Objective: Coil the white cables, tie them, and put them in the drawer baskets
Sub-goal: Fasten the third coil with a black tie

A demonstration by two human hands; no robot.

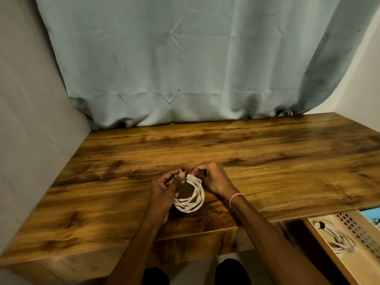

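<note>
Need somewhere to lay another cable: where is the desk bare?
The desk is bare from the coiled cable back to the curtain, and out to both side edges. Crowded only front-centre, where the left hand and right hand grip that cable. The drawer basket already holds a tied coil.

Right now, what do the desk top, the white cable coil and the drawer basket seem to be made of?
Desk top: wood or wood-look laminate, satin; streaked grain, soft sheen.
White cable coil: probably plastic-sheathed, matte; bends in smooth loops.
Drawer basket: pale, plastic or wood, unclear; wall pierced with rectangular holes.
</note>
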